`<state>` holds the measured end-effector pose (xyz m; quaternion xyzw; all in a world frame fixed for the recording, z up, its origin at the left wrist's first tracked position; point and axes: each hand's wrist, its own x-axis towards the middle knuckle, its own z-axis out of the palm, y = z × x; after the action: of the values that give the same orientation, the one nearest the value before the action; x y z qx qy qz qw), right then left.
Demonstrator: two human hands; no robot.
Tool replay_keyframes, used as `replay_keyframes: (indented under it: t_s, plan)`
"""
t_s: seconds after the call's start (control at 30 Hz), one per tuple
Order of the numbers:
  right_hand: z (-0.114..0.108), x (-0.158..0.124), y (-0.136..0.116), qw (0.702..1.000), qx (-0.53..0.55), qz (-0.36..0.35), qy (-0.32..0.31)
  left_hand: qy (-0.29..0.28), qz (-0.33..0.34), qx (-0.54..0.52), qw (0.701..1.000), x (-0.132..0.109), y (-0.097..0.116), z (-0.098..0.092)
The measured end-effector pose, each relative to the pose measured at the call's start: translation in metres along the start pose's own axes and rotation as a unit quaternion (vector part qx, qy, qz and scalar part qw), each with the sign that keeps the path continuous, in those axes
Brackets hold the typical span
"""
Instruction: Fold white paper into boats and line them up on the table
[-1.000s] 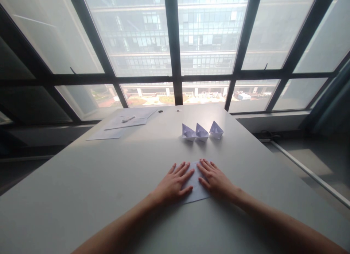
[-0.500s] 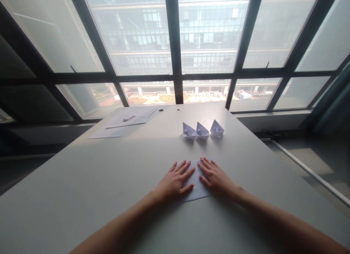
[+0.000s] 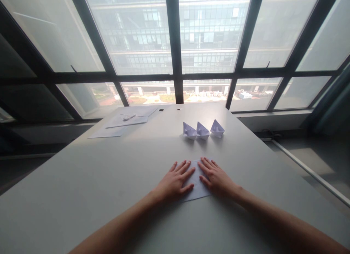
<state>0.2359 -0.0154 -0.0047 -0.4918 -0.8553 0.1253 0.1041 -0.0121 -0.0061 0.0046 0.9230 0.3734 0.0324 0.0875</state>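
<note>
Left hand: the left hand (image 3: 175, 181) lies flat on the left part of the paper, palm down, fingers spread out and pointing away from the person. It is open and grabs nothing; it just presses down.
Right hand: the right hand (image 3: 214, 178) lies flat on the right part of the same paper, palm down, fingers spread. It is open too and holds nothing.
Hands together: the two hands sit side by side, with a small strip of paper showing between them. The fingertips do not touch each other.
Paper: the white paper (image 3: 196, 184) lies flat on the counter, close to the person and a bit right of the middle. Both hands cover most of it. Its top looks like a point, but the hands hide too much to be sure.
Counter: the counter (image 3: 109, 174) is big, smooth and light grey, and it runs up to the window.
Paper boats: three little paper boats (image 3: 202, 130) stand in a row past the hands, well apart from them. The left two touch, and the right one stands just beside them.
Far sheets: some flat sheets (image 3: 123, 123) lie at the far left of the counter, with a small white thing (image 3: 128, 117) on top. It is too small to tell what it is.
Window: the big window (image 3: 175, 46) with dark bars shows a tall building outside.
</note>
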Motion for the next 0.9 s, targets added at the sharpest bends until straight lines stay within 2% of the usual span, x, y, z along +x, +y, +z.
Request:
replay_keyframes:
  t_s: [0.4, 0.67, 0.9]
  plan:
    - [0.0016, 0.0002, 0.0001, 1.0, -0.003, 0.001, 0.007, 0.032, 0.026, 0.0, 0.999, -0.0004, -0.0039, 0.0037]
    - [-0.0001, -0.0007, -0.0011, 1.0, -0.011, 0.01, 0.007, 0.074, -0.007, -0.025, 0.997, -0.0005, -0.0036, 0.0092]
    - [-0.0009, -0.0014, -0.0004, 1.0, -0.014, 0.007, 0.002, 0.049, 0.016, -0.021, 0.998, -0.0022, -0.0032, 0.0037]
